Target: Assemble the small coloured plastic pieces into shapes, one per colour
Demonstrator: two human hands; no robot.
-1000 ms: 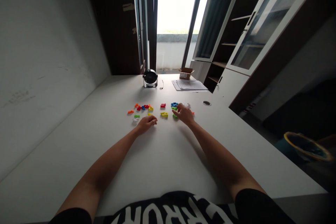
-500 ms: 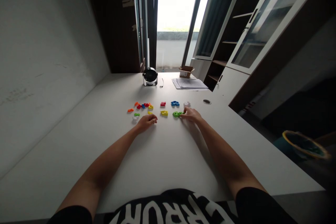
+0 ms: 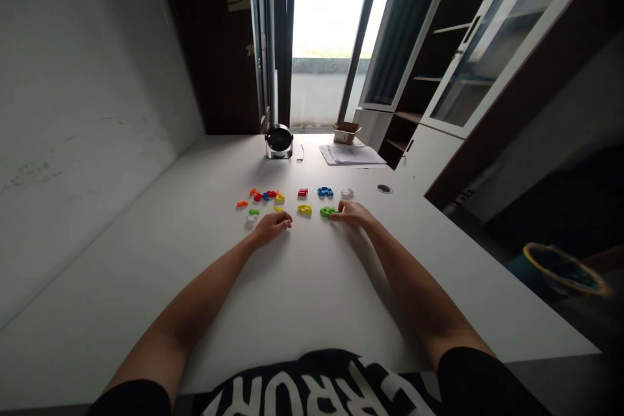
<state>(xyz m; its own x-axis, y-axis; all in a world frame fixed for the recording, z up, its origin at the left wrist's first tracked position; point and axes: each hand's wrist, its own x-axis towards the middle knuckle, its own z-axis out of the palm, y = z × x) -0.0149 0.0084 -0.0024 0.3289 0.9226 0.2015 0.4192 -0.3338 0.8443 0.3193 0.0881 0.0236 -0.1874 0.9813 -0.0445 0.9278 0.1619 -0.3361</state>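
Observation:
Small coloured plastic pieces lie on a white table (image 3: 302, 286). My right hand (image 3: 355, 213) rests on the table with its fingers pinched on a green piece (image 3: 327, 211). Beyond it lie a blue piece (image 3: 324, 192), a white piece (image 3: 346, 193) and a red piece (image 3: 303, 193); a yellow piece (image 3: 305, 209) sits to the left. My left hand (image 3: 273, 225) lies on the table with its fingers curled, beside a cluster of several mixed pieces (image 3: 263, 198). What is under its fingers is hidden.
At the table's far end stand a small round black and silver device (image 3: 279, 143), a stack of papers (image 3: 351, 155) and a small cardboard box (image 3: 346, 132). A cable hole (image 3: 384, 188) is at the right. Open cabinets stand to the right, and a bin (image 3: 560, 270) sits on the floor.
My right hand drew back and to the right from over the blue and green pieces, and the green piece now lies at its fingertips. My left hand stayed put.

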